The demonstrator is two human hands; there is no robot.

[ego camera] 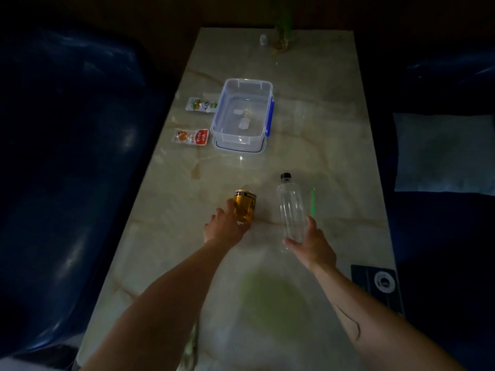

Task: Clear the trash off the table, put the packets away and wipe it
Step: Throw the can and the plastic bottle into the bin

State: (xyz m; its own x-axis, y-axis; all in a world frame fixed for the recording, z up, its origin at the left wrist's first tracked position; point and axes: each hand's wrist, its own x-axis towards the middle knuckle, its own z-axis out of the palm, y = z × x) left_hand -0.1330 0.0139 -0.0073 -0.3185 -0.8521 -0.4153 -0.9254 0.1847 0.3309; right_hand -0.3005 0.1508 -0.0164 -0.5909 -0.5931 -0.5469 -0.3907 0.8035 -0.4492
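Note:
A gold drink can (pixel 245 206) stands mid-table on the pale marble table (pixel 334 145); my left hand (pixel 226 227) wraps around its lower part. To its right, my right hand (pixel 310 243) grips the base of a clear empty plastic bottle (pixel 290 207) with a black cap. Two sauce packets lie near the left edge: a green-printed packet (pixel 201 104) and a red-printed packet (pixel 190 137). Between them and the table's middle sits a clear plastic box (pixel 242 115) with blue clips.
Dark blue seats (pixel 67 156) flank the table on both sides; a pale cushion (pixel 444 153) lies on the right one. A glass vase (pixel 281 41) and a small white object (pixel 263 39) stand at the far end. A dark panel (pixel 380 283) sits at the right edge.

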